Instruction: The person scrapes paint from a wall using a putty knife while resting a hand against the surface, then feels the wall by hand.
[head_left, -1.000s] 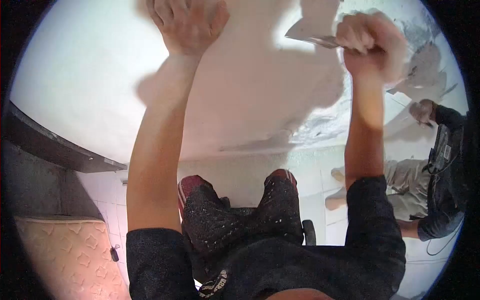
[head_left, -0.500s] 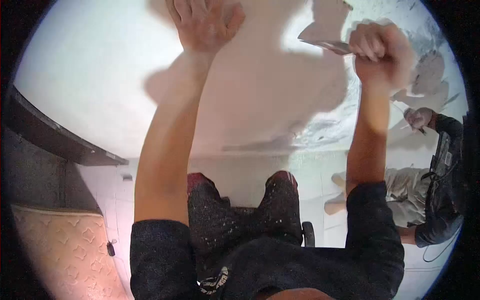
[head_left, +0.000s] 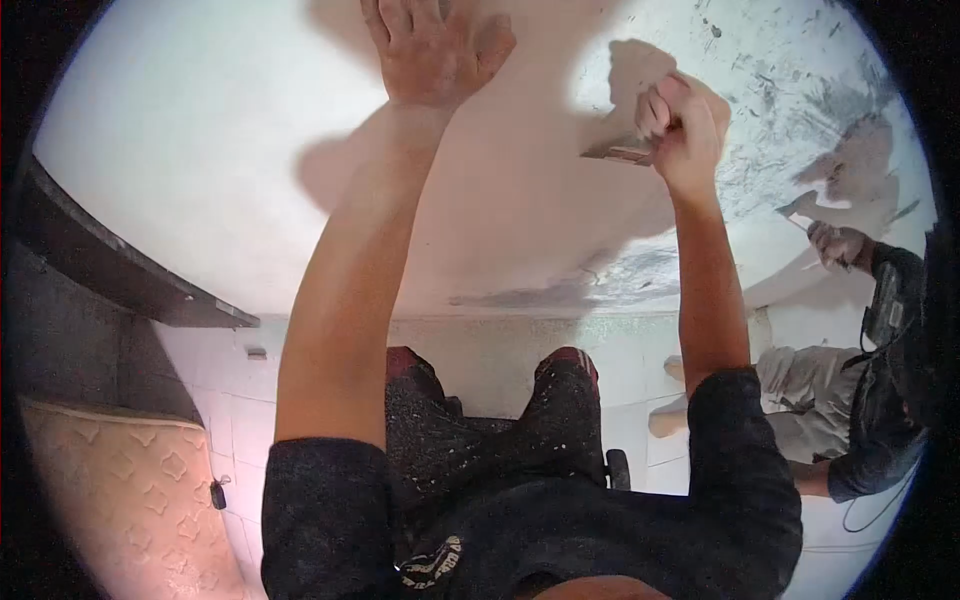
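My left hand (head_left: 432, 55) lies against the pale wall (head_left: 200, 170) with its fingers stretched upward; the fingertips run out of the top of the view. My right hand (head_left: 684, 130) is closed round the handle of a putty knife (head_left: 622, 154). The knife's wide blade points left and is at the wall surface; whether its edge touches cannot be made out. Left of the knife the wall looks smooth and even, while to its right it carries grey and dark smears.
At the right a co-worker's hand (head_left: 838, 245) holds another scraper (head_left: 797, 212) near the wall. That person sits on the tiled floor, grey trousers (head_left: 815, 390) showing. A dark ledge (head_left: 120, 255) runs along the left, above a quilted mattress (head_left: 120, 490). My knees are close to the wall's foot.
My right hand has moved left and down with the putty knife. My left hand has shifted slightly right. The co-worker's scraper has come into clearer view.
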